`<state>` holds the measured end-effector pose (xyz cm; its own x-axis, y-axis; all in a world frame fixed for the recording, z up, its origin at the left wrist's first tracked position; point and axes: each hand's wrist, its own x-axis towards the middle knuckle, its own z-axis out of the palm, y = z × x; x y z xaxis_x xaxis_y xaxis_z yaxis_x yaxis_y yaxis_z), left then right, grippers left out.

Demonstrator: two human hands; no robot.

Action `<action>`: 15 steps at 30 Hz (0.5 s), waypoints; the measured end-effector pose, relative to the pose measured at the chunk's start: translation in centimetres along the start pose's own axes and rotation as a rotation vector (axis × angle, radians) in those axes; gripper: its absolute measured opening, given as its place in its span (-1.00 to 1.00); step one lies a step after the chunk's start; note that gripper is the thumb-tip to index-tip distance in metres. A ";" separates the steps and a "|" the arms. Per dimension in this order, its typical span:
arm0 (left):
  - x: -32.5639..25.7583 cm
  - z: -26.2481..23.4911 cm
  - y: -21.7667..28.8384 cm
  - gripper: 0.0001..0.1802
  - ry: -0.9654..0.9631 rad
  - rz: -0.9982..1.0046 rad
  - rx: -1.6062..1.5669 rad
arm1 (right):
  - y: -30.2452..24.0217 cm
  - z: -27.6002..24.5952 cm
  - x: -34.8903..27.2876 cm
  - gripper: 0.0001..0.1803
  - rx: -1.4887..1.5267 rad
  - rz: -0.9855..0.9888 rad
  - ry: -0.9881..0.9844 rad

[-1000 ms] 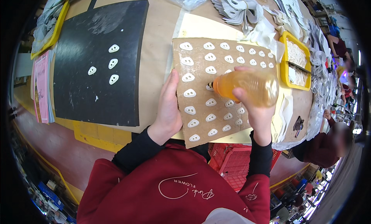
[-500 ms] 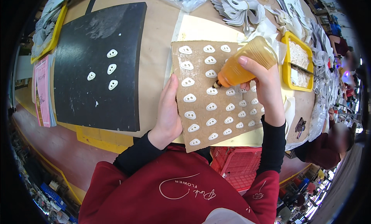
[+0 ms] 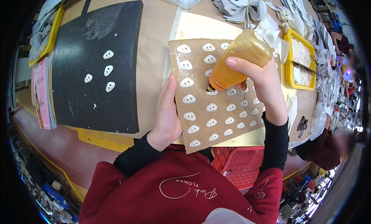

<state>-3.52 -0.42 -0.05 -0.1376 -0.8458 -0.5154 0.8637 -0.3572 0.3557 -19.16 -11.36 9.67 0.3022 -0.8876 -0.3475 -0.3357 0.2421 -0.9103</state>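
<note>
My right hand (image 3: 259, 75) is wrapped round a ribbed clear bottle (image 3: 247, 48) of amber liquid, probably glue, tilted with its dark tip down. That tip lies over one of the small white two-holed triangular pieces (image 3: 211, 107), partly hiding it; whether they touch I cannot tell. Several rows of these pieces cover a brown cardboard sheet (image 3: 201, 135). My left hand (image 3: 167, 115) holds the sheet by its left edge, fingers pointing away from me and some of them hidden. The bottle and right hand cover part of the rows.
A thick black board (image 3: 77, 104) with several white pieces stands left. Pale yellow paper (image 3: 201, 26) lies under the cardboard. At right is a yellow tray (image 3: 289, 75) of white pieces. Grey strips (image 3: 232, 7) lie at the back, a red basket (image 3: 243, 166) below; a person (image 3: 328, 150) is at far right.
The bottle's tip has come left and slightly down, over the white piece. My left hand keeps its place at the cardboard's edge. The whole view has shifted slightly.
</note>
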 end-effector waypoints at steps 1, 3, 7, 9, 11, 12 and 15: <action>0.0 0.0 0.0 -0.36 -0.001 -0.005 -0.009 | -0.1 0.0 0.0 -0.67 -0.001 0.005 -0.003; -0.1 0.2 0.1 -0.37 0.005 0.004 0.004 | -0.2 -0.1 0.1 -0.67 -0.022 0.012 0.003; -0.2 0.4 0.2 -0.38 0.019 0.015 0.016 | 0.0 -0.5 0.1 -0.67 -0.044 0.014 0.041; -0.2 0.4 0.3 -0.39 0.014 0.020 0.023 | 0.0 -0.7 -0.1 -0.68 -0.040 0.012 0.047; -0.2 0.5 0.3 -0.39 0.018 0.025 0.020 | 0.1 -0.9 -0.2 -0.70 -0.029 0.005 0.047; -0.2 0.5 0.4 -0.39 0.023 0.026 0.014 | 0.3 -1.0 -0.3 -0.70 -0.019 -0.001 0.046; -0.2 0.5 0.3 -0.39 0.032 0.025 -0.002 | 0.9 -1.2 -0.7 -0.72 0.011 -0.012 0.071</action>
<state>-3.49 -0.51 0.57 -0.1003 -0.8413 -0.5312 0.8677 -0.3352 0.3670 -20.72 -10.99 9.34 0.2416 -0.9160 -0.3204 -0.3228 0.2356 -0.9167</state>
